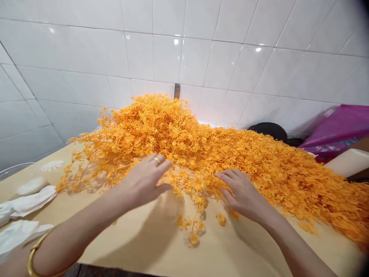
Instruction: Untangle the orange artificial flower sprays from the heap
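A large heap of orange artificial flower sprigs (161, 127) spreads across the tan table (127, 238), tallest at the centre-left and running far to the right. My left hand (147, 179), with a ring on one finger, is at the heap's near edge, thumb apart from the fingers, holding nothing visible. My right hand (239, 190) is at the near edge further right, fingers apart and fingertips against the sprigs, gripping nothing that shows. Between the hands, a few loose sprigs (193, 231) trail toward me, with a small separate piece (221, 219) beside them.
White gloves or cloths (29, 202) lie at the table's left. A white tiled wall (196, 57) rises behind, with a small metal bracket (177, 90). At the right are a black rounded object (268, 130), a purple bag (337, 129) and a pale roll (348, 162).
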### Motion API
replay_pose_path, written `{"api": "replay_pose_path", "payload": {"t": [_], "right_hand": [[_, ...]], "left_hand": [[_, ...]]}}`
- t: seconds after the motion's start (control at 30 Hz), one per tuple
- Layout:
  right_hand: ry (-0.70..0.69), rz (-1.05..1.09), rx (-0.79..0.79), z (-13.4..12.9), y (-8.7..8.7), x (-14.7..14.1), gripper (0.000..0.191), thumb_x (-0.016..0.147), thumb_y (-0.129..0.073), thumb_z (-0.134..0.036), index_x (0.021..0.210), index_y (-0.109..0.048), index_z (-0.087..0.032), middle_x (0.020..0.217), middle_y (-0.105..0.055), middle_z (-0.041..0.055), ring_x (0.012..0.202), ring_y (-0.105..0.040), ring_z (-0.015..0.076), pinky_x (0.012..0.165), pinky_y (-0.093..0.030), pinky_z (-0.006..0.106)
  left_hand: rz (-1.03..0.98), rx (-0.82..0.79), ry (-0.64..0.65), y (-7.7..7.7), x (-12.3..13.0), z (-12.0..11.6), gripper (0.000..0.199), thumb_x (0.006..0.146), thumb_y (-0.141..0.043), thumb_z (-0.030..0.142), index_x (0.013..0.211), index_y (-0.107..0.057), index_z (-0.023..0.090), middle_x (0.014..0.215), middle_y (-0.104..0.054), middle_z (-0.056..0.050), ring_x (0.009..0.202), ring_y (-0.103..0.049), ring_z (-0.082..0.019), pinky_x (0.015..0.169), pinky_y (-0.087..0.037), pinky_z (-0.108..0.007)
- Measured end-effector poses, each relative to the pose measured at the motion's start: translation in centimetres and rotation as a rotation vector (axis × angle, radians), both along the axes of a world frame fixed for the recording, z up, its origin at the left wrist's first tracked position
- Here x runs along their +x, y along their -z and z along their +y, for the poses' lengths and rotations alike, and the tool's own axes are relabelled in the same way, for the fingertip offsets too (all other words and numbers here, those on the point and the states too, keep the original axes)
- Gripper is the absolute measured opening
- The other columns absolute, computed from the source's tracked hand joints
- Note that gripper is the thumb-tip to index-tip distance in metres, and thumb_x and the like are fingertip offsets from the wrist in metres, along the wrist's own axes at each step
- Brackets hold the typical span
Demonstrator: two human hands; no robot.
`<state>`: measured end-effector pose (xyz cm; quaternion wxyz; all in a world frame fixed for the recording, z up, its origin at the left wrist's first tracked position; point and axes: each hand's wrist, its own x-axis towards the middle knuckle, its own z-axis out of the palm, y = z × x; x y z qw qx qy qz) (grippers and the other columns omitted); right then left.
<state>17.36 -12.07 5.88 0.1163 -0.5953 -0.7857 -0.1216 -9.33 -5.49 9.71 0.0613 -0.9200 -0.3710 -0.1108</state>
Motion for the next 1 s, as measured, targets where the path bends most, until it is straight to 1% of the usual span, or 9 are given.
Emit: {"api": "replay_pose_path", "payload": {"t": [0.1,0.23,0.37,0.5,0.67,0.73,0.87,0.93,1.0], "right_hand": [[-0.011,0.002,-0.054,0.1,1.2,-1.6,0.011,0.076,-0.046,-0.022,0.081,-0.056,-0.021,0.086,-0.052,0.0046,0.081,-0.042,0.0181,0.072,-0.032,0.032],[0.093,-0.101,0.019,0.9,3.1,-2.4,0.012,0.076,-0.046,-0.017,0.066,-0.054,-0.018,0.079,-0.050,0.0060,0.076,-0.041,0.0176,0.068,-0.031,0.031],[0.064,-0.046,0.079,1.9,2.8,-2.1,0.014,0.075,-0.045,-0.012,0.065,-0.053,-0.017,0.075,-0.049,0.0049,0.074,-0.042,0.0164,0.067,-0.031,0.030],[0.032,0.316,0.166,2.9,-0.1,-0.9,0.018,0.080,-0.041,-0.020,0.068,-0.054,-0.017,0.072,-0.051,0.0033,0.066,-0.046,0.0133,0.063,-0.034,0.027],[0.178,0.709,0.302,4.6,-4.5,0.5,0.016,0.076,-0.047,-0.027,0.064,-0.053,-0.018,0.053,-0.050,-0.0007,0.051,-0.047,0.0114,0.050,-0.035,0.024],[0.203,0.850,0.344,5.3,-6.0,0.6,0.015,0.074,-0.049,-0.028,0.064,-0.054,-0.017,0.049,-0.050,-0.0016,0.047,-0.048,0.0109,0.046,-0.035,0.023],[0.154,1.127,0.516,6.5,-8.8,0.7,0.011,0.071,-0.053,-0.022,0.062,-0.052,-0.015,0.049,-0.047,-0.0029,0.043,-0.050,0.0088,0.043,-0.037,0.021],[0.130,1.244,0.593,6.7,-10.3,1.1,0.011,0.070,-0.054,-0.017,0.061,-0.049,-0.014,0.050,-0.046,-0.0036,0.041,-0.049,0.0069,0.041,-0.037,0.021],[0.132,1.313,0.650,6.6,-11.7,1.7,0.012,0.070,-0.052,-0.013,0.061,-0.046,-0.013,0.050,-0.044,-0.0043,0.040,-0.047,0.0047,0.041,-0.036,0.020]], "left_hand": [[0.043,-0.091,0.154,2.2,1.4,-1.2,0.027,0.076,-0.045,0.037,0.095,-0.052,0.019,0.095,-0.052,-0.010,0.091,-0.046,-0.022,0.076,-0.038,-0.034],[0.021,-0.043,0.082,4.3,1.3,-0.4,0.034,0.073,-0.049,0.039,0.099,-0.049,0.017,0.107,-0.049,-0.013,0.105,-0.039,-0.027,0.085,-0.034,-0.039],[-0.059,0.026,0.020,5.1,0.3,0.9,0.049,0.071,-0.050,0.045,0.109,-0.044,0.015,0.117,-0.044,-0.014,0.113,-0.032,-0.028,0.093,-0.028,-0.041],[-0.122,0.014,-0.014,6.4,-0.6,1.9,0.052,0.073,-0.047,0.042,0.117,-0.039,0.014,0.120,-0.043,-0.016,0.115,-0.032,-0.028,0.093,-0.029,-0.041],[-0.081,-0.146,-0.139,7.1,-1.2,2.7,0.068,0.073,-0.043,0.047,0.127,-0.024,0.011,0.113,-0.048,-0.017,0.110,-0.038,-0.029,0.083,-0.038,-0.039],[-0.067,-0.164,-0.131,6.7,-1.1,2.5,0.062,0.073,-0.042,0.047,0.124,-0.030,0.013,0.112,-0.048,-0.017,0.109,-0.040,-0.029,0.080,-0.039,-0.038],[-0.047,-0.065,-0.063,6.1,-0.4,1.8,0.046,0.076,-0.042,0.039,0.117,-0.039,0.017,0.121,-0.042,-0.015,0.115,-0.034,-0.028,0.088,-0.034,-0.039],[-0.018,-0.050,-0.086,6.3,-0.4,2.0,0.045,0.076,-0.042,0.037,0.116,-0.040,0.016,0.118,-0.044,-0.015,0.114,-0.034,-0.027,0.087,-0.034,-0.039],[0.027,-0.086,-0.144,6.7,-0.8,2.7,0.040,0.076,-0.039,0.038,0.109,-0.046,0.015,0.107,-0.050,-0.015,0.105,-0.042,-0.028,0.080,-0.039,-0.038]]}}
